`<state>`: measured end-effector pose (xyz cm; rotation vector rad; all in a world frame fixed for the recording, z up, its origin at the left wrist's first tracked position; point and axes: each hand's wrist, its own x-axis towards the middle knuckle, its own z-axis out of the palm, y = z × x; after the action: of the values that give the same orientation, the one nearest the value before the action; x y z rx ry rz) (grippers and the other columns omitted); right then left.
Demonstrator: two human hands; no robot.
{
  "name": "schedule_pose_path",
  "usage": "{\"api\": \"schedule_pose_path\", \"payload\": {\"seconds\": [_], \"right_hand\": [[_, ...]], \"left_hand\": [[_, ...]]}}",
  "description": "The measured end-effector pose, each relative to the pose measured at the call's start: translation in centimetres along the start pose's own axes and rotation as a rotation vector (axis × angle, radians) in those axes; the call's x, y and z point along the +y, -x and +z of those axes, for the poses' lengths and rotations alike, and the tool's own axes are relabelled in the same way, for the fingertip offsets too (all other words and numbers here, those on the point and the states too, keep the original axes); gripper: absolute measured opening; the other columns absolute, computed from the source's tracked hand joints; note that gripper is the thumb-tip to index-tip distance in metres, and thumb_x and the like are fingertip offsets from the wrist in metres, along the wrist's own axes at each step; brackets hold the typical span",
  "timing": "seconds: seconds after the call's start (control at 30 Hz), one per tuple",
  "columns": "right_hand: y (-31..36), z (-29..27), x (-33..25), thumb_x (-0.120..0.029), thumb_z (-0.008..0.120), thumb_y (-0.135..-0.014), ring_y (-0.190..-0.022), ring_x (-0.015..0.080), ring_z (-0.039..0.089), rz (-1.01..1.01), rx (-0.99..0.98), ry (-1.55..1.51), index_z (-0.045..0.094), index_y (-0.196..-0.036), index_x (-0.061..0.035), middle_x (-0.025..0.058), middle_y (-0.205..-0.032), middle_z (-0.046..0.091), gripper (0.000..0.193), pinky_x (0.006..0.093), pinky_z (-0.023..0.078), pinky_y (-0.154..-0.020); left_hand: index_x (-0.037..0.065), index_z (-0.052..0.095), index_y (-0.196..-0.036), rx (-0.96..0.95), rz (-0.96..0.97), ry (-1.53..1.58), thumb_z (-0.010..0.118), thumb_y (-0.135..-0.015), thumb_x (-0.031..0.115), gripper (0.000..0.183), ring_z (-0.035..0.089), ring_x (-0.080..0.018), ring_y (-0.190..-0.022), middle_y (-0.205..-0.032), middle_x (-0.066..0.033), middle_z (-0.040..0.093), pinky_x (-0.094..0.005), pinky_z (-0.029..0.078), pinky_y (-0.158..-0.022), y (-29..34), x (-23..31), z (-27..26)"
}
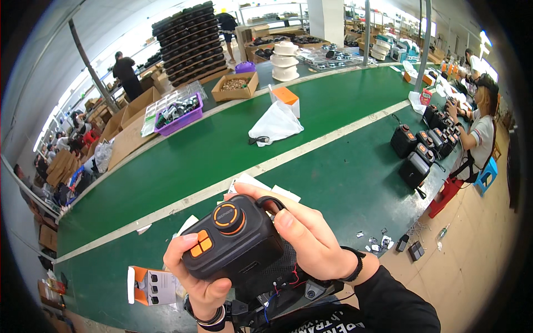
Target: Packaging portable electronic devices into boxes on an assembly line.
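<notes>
Close in front of me is a black, boxy portable speaker [252, 250] with orange buttons and a round, orange-ringed knob on top. My left hand [194, 272] grips its left end, fingers over the buttons and thumb along the near side. At the right end, my right hand [313, 241] is closed round the black wrist strap [271, 201], its fingers reaching behind the speaker. White paper pieces [252, 182] lie partly hidden beyond the hands. Left of my left hand, a white-and-orange carton [152, 286] lies with its orange inside showing.
A green conveyor belt [183, 141] carries a white plastic bag [277, 125] and an orange-topped box [286, 99]. Several similar speakers [415, 169] stand on the right, near a seated co-worker [483, 125]. Across the belt are a purple basket [180, 119] and stacked black trays [189, 44].
</notes>
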<state>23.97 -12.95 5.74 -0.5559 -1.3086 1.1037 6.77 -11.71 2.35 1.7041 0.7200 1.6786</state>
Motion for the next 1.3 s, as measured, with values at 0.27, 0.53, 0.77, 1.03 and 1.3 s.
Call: {"api": "schedule_pose_path", "payload": {"seconds": [0.27,0.53,0.77,1.03,1.3], "right_hand": [[-0.1,0.1,-0.5,-0.019,0.033,-0.095,-0.116,0.0205,0.045,0.0,-0.054,-0.076,0.034,-0.132,0.0054,0.0162,-0.126,0.047,0.044,0.0302,0.032,-0.099],[-0.6,-0.2,-0.1,-0.022,0.035,-0.096,-0.119,0.0209,0.043,-0.002,-0.122,-0.088,0.033,-0.133,0.0046,0.0157,-0.128,0.045,0.046,0.0309,0.029,-0.102],[-0.8,-0.4,0.2,-0.022,0.056,-0.089,-0.126,0.0221,0.034,0.189,-0.169,-0.261,0.018,-0.139,0.0035,0.015,-0.138,0.031,0.068,0.0324,0.024,-0.105],[-0.9,-0.5,1.0,-0.007,0.078,-0.067,-0.12,0.0202,0.042,0.091,-0.309,0.024,0.034,-0.132,0.001,0.0113,-0.129,0.044,0.079,0.0324,0.031,-0.103],[-0.7,0.0,0.8,-0.008,0.079,-0.065,-0.117,0.0187,0.045,0.144,-0.234,-0.018,0.034,-0.131,0.0016,0.0111,-0.123,0.046,0.081,0.0316,0.032,-0.102]], "left_hand": [[0.009,0.03,-0.12,-0.129,0.257,-0.139,0.068,-0.069,0.058,0.08,0.05,-0.0255,-0.102,-0.111,-0.015,0.044,-0.0332,0.043,-0.087,-0.1,-1.2,-1.0],[0.007,0.031,-0.12,-0.057,0.267,-0.093,0.067,-0.071,0.057,0.079,0.05,-0.0247,-0.1,-0.11,-0.0157,0.046,-0.0339,0.042,-0.087,-0.4,-1.4,-1.2],[0.003,0.032,-0.124,0.157,-0.158,0.155,0.066,-0.073,0.056,0.081,0.047,-0.019,-0.1,-0.114,-0.0116,0.042,-0.0303,0.04,-0.086,-1.6,1.1,0.6],[0.007,0.043,-0.117,-0.203,0.312,-0.063,0.082,-0.062,0.034,0.073,0.056,-0.0262,-0.087,-0.1,-0.022,0.055,-0.0346,0.046,-0.076,-1.5,-0.3,-3.2],[0.004,0.043,-0.115,-0.077,0.258,-0.004,0.079,-0.068,0.034,0.067,0.054,-0.0265,-0.089,-0.1,-0.0195,0.054,-0.0344,0.045,-0.076,-0.4,0.0,-2.7]]}}
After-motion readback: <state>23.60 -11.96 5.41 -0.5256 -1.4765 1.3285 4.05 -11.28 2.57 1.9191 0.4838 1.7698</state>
